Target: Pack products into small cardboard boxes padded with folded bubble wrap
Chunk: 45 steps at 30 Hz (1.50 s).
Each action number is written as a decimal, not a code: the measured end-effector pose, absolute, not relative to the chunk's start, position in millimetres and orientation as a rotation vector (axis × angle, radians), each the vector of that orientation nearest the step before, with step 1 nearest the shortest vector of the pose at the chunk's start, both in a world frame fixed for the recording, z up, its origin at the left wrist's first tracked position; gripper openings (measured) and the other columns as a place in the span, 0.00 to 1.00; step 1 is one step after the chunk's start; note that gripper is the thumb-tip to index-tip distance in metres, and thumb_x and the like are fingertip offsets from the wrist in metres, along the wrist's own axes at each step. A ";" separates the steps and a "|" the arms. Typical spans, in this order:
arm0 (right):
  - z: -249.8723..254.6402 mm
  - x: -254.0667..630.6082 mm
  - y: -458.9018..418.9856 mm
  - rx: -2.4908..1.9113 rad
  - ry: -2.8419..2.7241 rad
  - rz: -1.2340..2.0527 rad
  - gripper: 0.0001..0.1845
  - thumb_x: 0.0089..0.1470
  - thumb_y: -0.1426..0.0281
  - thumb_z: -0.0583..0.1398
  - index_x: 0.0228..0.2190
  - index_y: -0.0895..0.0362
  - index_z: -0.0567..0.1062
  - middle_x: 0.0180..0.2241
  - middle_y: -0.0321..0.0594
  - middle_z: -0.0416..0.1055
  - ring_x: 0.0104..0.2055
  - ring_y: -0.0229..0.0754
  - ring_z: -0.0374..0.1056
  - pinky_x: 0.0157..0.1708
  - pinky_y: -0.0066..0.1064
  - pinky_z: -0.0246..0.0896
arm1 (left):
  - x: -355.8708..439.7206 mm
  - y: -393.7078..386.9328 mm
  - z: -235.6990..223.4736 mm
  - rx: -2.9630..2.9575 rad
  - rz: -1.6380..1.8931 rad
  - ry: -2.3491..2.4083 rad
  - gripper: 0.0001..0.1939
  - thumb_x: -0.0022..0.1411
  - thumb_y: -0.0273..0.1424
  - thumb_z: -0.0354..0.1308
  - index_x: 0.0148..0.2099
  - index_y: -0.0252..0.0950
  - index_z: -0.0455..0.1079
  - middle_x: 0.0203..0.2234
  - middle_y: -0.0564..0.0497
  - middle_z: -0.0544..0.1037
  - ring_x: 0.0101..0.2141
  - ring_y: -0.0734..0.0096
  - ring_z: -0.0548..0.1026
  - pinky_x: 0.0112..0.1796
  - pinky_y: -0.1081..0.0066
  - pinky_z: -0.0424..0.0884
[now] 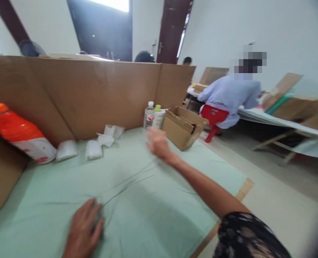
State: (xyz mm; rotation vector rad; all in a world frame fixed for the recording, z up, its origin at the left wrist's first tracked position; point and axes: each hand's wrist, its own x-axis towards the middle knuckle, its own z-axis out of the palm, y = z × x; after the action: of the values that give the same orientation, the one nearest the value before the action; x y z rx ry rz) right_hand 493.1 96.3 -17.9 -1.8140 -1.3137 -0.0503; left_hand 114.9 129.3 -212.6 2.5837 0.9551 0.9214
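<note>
My left hand [86, 225] rests low on the green cloth [137, 222], its fingers stretched and the thumb apart. A thin dark thread or wire [118, 193] runs from its fingertips toward the middle of the table; I cannot tell if the fingers press on it. Farther out, my right hand [158, 143] is reaching over the cloth, blurred by motion. Just beyond it stand a clear bottle with a white cap [149, 116] and a white bottle with a green cap [158, 118]. An open cardboard box [183, 130] is to its right. Whatever its fingers hold cannot be made out.
A tall cardboard screen [107, 96] lines the table's far side. At left are a tilted orange-and-white bottle [24, 132], a cardboard box [3, 172] and white rolls [94, 149]. Beyond, a person in a light shirt [231, 93] sits on a red chair [215, 116].
</note>
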 end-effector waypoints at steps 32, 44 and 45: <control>-79.4 438.0 35.1 -1.474 -1.367 0.644 0.22 0.68 0.55 0.50 0.47 0.52 0.79 0.49 0.43 0.78 0.50 0.49 0.73 0.48 0.41 0.69 | 35.4 87.0 -152.3 1.687 0.872 1.572 0.29 0.49 0.55 0.63 0.46 0.40 0.75 0.41 0.44 0.83 0.41 0.52 0.81 0.42 0.60 0.80; -129.4 354.9 122.3 -1.229 -1.569 1.047 0.34 0.67 0.49 0.48 0.63 0.58 0.65 0.63 0.49 0.64 0.65 0.48 0.61 0.65 0.43 0.54 | 39.0 150.6 -164.4 1.254 1.088 1.747 0.37 0.42 0.52 0.68 0.52 0.41 0.68 0.46 0.46 0.78 0.50 0.47 0.76 0.52 0.53 0.71; -131.4 354.9 133.8 -1.208 -1.629 1.013 0.31 0.68 0.52 0.48 0.62 0.58 0.67 0.62 0.49 0.66 0.63 0.47 0.63 0.64 0.41 0.56 | 35.9 152.4 -166.7 1.226 1.112 1.779 0.37 0.41 0.51 0.68 0.52 0.41 0.68 0.45 0.47 0.78 0.49 0.47 0.76 0.51 0.53 0.71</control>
State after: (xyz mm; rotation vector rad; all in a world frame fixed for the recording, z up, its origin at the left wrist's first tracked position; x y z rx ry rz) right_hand 354.9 133.8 -131.4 -1.2082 -1.6289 1.0125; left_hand 35.9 152.4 -166.7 1.2264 1.7786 1.1116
